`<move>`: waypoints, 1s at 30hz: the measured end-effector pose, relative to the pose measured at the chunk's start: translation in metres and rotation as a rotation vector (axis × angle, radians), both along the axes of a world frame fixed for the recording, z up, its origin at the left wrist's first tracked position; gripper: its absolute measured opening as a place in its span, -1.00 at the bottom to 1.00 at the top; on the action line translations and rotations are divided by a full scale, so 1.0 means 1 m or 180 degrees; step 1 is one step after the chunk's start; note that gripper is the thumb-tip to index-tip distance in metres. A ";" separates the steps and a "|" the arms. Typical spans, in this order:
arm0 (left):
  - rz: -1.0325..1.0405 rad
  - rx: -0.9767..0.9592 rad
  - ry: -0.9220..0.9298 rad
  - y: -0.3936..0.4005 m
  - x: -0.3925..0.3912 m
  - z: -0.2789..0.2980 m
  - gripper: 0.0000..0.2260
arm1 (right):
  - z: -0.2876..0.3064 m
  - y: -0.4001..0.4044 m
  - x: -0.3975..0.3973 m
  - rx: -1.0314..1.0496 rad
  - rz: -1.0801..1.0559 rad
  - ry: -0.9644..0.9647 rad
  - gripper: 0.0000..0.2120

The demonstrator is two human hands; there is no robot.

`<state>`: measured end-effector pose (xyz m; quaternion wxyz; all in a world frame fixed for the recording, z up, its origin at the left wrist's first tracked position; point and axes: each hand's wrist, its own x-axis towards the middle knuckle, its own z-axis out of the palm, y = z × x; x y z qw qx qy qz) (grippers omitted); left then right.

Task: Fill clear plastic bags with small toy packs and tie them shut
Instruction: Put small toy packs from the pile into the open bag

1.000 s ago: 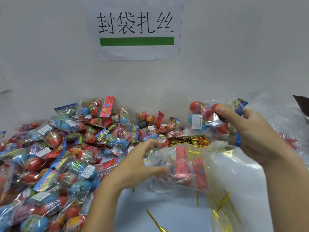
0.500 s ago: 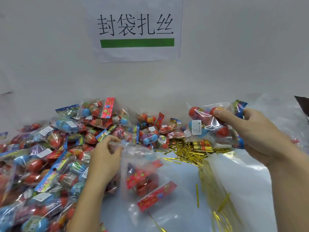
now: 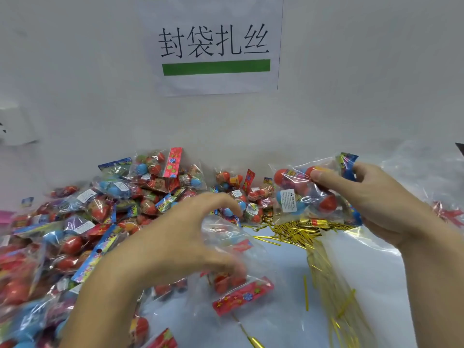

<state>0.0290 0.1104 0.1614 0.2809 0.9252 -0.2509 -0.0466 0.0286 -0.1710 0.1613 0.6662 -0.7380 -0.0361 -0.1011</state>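
Here the right hand (image 3: 371,209) pinches a toy pack (image 3: 308,194) aloft; left hand (image 3: 180,244) fingers spread over the clear bag (image 3: 236,267).

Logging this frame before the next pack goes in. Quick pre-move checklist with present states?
1. Toy pack secured in right hand: ok, fingers curl round it.
2. Clear bag under control of left hand: cannot tell, the hand is blurred and arched over it.
3. Bag mouth open toward the right hand: cannot tell.
4. Bag already holds packs: ok, a red-header pack shows through the film.
5. Gold twist ties within reach: ok, piled below the held pack.
6. Supply of packs: ok, heap at left.
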 end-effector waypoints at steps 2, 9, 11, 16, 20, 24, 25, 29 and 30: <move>-0.0014 0.0210 0.0059 -0.001 0.000 -0.008 -0.51 | 0.000 0.004 0.000 -0.0105 0.0003 -0.0004 -0.58; 0.0715 -0.0475 -0.0830 -0.020 0.025 -0.032 -0.83 | 0.006 0.005 -0.005 -0.0178 0.0266 -0.0136 -0.60; 0.0863 -0.0589 -0.0879 -0.023 0.027 -0.036 -0.81 | 0.010 0.005 -0.011 -0.0189 0.0506 -0.0187 -0.68; 0.0986 -0.0956 -0.0925 -0.026 0.027 -0.036 -0.87 | 0.019 0.016 -0.023 -0.0941 0.0809 -0.0415 -0.34; 0.0993 -0.1260 -0.0812 -0.026 0.025 -0.031 -0.87 | 0.025 0.036 -0.030 -0.1628 0.1216 0.0001 -0.57; 0.1071 -0.1392 -0.0722 -0.025 0.023 -0.027 -0.89 | 0.023 0.052 -0.027 -0.2558 0.0963 0.0276 -0.74; 0.1070 -0.1372 -0.0702 -0.024 0.023 -0.026 -0.89 | 0.021 0.055 -0.024 -0.2775 0.0702 0.0272 -0.72; 0.0945 -0.1024 -0.0466 -0.021 0.022 -0.023 -0.89 | 0.014 0.066 -0.016 -0.3013 0.0051 0.0185 -0.69; 0.0909 -0.0955 -0.0438 -0.020 0.021 -0.023 -0.91 | 0.013 0.068 -0.015 -0.2998 -0.0012 0.0135 -0.70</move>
